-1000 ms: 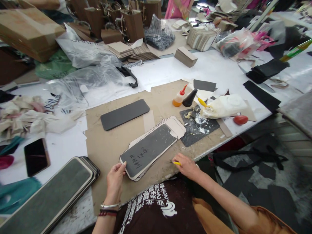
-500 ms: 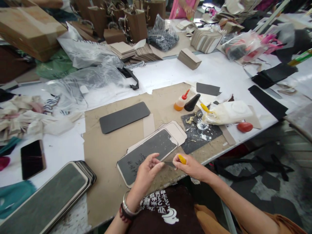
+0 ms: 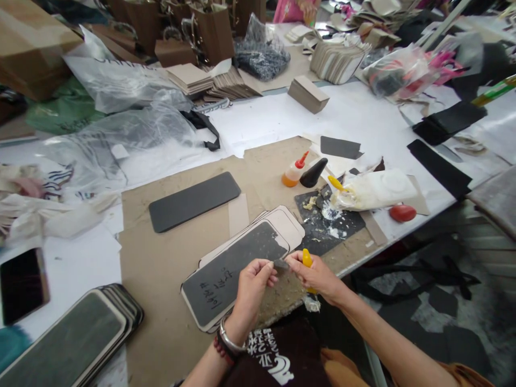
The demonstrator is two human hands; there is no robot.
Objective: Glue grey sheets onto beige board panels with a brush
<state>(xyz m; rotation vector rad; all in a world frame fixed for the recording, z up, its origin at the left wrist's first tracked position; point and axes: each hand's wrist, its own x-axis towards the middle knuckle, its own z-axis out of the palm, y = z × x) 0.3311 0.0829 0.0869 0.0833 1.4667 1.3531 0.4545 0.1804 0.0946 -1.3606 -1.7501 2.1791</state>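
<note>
My right hand (image 3: 316,275) grips a small tool with a yellow handle (image 3: 307,258), its grey tip pointing left. My left hand (image 3: 252,286) is pinched at that tip (image 3: 280,264), thumb and fingers closed together. Both hands hover at the near edge of a brown cardboard sheet (image 3: 169,258). Just left of them lies a stack of cream panels (image 3: 245,263), the top one faced with dark grey and bearing handwriting. A single dark grey panel (image 3: 194,201) lies farther back on the cardboard.
An orange glue bottle (image 3: 292,172), a black cone cap (image 3: 314,172), a glue-smeared dark pad (image 3: 328,220), a white plastic bag (image 3: 373,189) and a red object (image 3: 402,213) sit to the right. A second panel stack (image 3: 76,336) and a phone (image 3: 22,285) lie left. Another person in pink (image 3: 298,9) stands at the table's far side.
My left hand left the corner of the panel stack and came across to the tool's tip. My right hand lifted the yellow-handled tool a little. The view shifted slightly.
</note>
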